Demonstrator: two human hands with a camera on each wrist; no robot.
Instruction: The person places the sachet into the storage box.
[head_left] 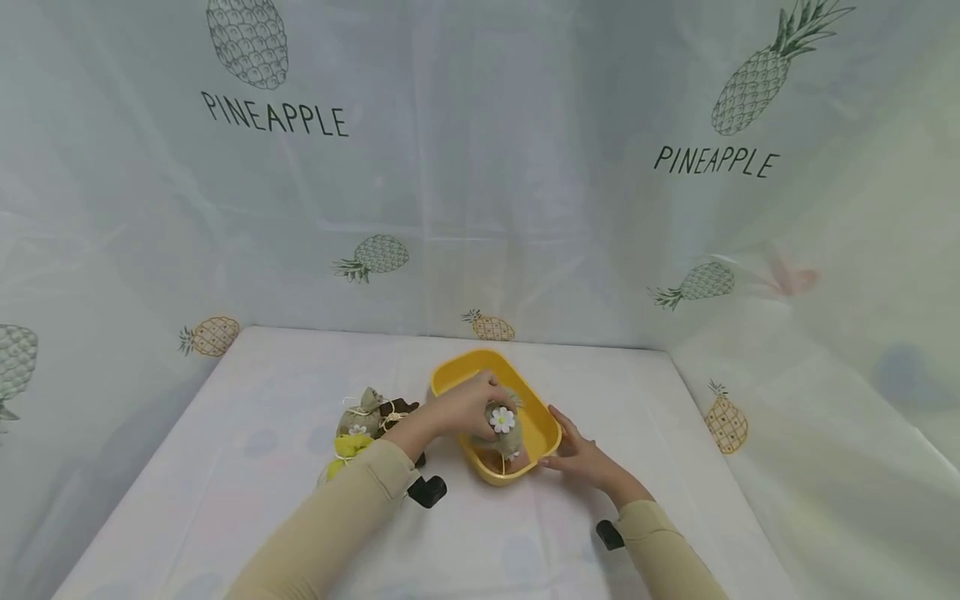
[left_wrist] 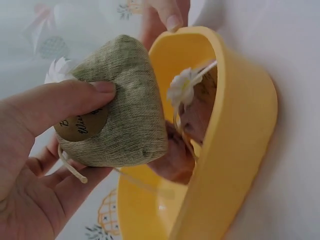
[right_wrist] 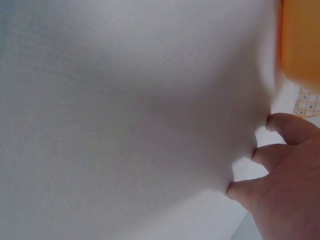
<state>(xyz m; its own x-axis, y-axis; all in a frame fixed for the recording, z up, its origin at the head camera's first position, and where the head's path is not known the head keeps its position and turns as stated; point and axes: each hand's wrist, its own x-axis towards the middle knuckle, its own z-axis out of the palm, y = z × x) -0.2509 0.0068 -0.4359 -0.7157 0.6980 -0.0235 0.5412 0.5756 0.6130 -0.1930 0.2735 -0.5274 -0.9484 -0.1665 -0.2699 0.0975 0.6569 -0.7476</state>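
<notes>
- Yellow tray [head_left: 538, 425]: middle blocked from above by left hand [head_left: 474, 407] gripping grey-green sachet [head_left: 512, 440].
- Tray near end: reddish-brown sachets [left_wrist: 176, 157] take up floor space.
- Tray far end: open from above, past left knuckles.
- Right hand [head_left: 583, 462] at right rim, near corner; no side access there.
- Left side: sachet pile [head_left: 360, 421] just beside left wrist; left sleeve [head_left: 330, 525] cuts across in front.
- Passable: table [head_left: 637, 417] right of right hand, left of pile, between forearms.
- Curtain [head_left: 570, 275] walls off far edge; narrow strip behind tray.
</notes>
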